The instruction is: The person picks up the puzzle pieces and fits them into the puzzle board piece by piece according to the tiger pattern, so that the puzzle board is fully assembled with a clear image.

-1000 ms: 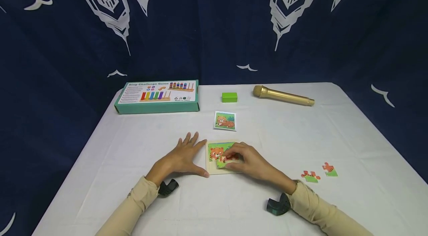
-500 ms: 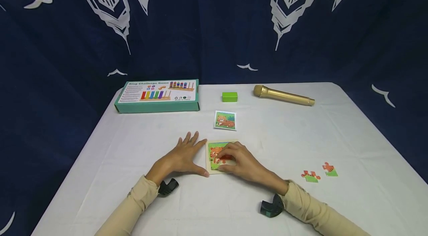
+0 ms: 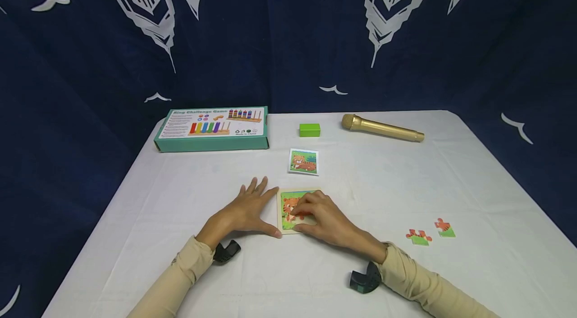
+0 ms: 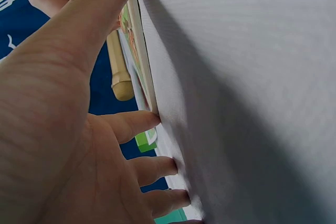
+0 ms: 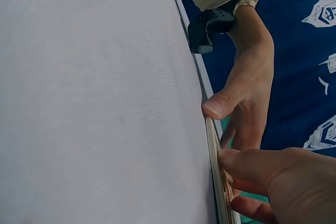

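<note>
A square jigsaw board [image 3: 279, 210] with a tiger picture lies on the white table in front of me. My left hand [image 3: 245, 212] is spread flat at its left side, thumb at the lower left corner and index finger at the upper left one. Over the board my right hand [image 3: 328, 219] curls, thumb and fingertips pinching a green and orange puzzle piece [image 3: 287, 224] at the lower left of the picture. The hand covers the board's right part. In the right wrist view the right thumb [image 5: 236, 161] touches the board's near edge [image 5: 211, 142].
Two loose puzzle pieces [image 3: 419, 238] [image 3: 445, 228] lie to the right. Behind the board are a tiger picture card [image 3: 304, 162], a green block [image 3: 309, 130], a gold microphone [image 3: 383, 127] and a teal game box [image 3: 212, 144]. A dark blue curtain hangs behind the table.
My right hand has moved slightly left, bringing the puzzle piece from a tilted position over the board down into the picture's lower left. The left hand has stayed in place.
</note>
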`<state>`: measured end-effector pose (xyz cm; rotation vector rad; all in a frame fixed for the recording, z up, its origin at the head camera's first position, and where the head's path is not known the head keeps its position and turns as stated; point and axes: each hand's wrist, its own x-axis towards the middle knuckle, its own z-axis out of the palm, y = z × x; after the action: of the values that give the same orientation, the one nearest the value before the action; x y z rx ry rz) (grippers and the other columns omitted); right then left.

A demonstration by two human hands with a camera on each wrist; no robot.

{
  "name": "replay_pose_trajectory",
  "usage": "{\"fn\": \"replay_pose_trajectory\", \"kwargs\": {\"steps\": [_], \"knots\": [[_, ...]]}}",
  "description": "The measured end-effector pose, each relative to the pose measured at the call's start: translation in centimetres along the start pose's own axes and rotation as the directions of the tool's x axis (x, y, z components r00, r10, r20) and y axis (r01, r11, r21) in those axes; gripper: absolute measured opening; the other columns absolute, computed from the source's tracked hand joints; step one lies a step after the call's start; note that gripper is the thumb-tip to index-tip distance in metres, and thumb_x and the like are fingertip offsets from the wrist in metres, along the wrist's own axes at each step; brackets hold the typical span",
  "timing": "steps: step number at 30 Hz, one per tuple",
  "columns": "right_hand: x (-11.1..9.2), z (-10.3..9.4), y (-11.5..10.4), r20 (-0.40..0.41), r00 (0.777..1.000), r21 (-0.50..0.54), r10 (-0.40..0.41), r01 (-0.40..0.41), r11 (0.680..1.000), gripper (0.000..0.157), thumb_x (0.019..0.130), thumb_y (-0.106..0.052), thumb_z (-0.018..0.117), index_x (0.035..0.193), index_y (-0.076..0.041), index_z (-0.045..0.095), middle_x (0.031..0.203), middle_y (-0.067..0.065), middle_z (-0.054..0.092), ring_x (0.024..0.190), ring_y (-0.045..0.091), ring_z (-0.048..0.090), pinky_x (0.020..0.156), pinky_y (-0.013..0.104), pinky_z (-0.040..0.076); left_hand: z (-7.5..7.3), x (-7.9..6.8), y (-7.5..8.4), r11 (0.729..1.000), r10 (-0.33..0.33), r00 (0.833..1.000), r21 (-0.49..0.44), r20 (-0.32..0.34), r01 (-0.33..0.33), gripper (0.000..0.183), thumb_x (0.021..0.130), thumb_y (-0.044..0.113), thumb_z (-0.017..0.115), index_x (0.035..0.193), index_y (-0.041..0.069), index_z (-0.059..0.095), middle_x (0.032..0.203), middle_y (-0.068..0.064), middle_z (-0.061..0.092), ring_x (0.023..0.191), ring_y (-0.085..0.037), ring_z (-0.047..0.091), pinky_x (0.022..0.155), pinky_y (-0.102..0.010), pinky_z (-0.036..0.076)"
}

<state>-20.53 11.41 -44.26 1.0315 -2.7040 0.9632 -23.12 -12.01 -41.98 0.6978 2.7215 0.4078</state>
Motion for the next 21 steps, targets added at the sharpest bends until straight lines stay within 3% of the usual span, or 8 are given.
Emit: {"fn": "replay_pose_trajectory", "kwargs": {"steps": [8, 21], "knots": [[0.04, 0.1, -0.15, -0.004, 1.0, -0.049, -0.011, 0.01, 0.999, 0.023, 0.078, -0.025, 0.08, 0.099, -0.017, 0.074, 0.102, -0.009, 0.061, 0.098, 0.01, 0.046, 0.083, 0.033, 0.04, 0.05, 0.03, -0.08, 1.0, -0.009, 1.0, 0.005, 0.0, 0.009, 0.112, 0.063, 0.068, 0.076, 0.151, 0.017, 0.03, 0.159, -0.019, 0.01, 0.146, -0.039, 0.001, 0.116, -0.058, 0.006], [-0.01, 0.06, -0.02, 0.005, 1.0, -0.045, -0.019, 0.019, 0.999, 0.021, 0.078, -0.025, 0.078, 0.099, -0.023, 0.073, 0.101, -0.011, 0.061, 0.098, 0.009, 0.045, 0.084, 0.033, 0.039, 0.03, 0.08, -0.06, 1.0, -0.007, 1.0, 0.005, 0.003, 0.007, 0.113, 0.063, 0.068, 0.076, 0.152, 0.017, 0.029, 0.159, -0.019, 0.01, 0.146, -0.039, 0.0, 0.116, -0.057, 0.006]]}}
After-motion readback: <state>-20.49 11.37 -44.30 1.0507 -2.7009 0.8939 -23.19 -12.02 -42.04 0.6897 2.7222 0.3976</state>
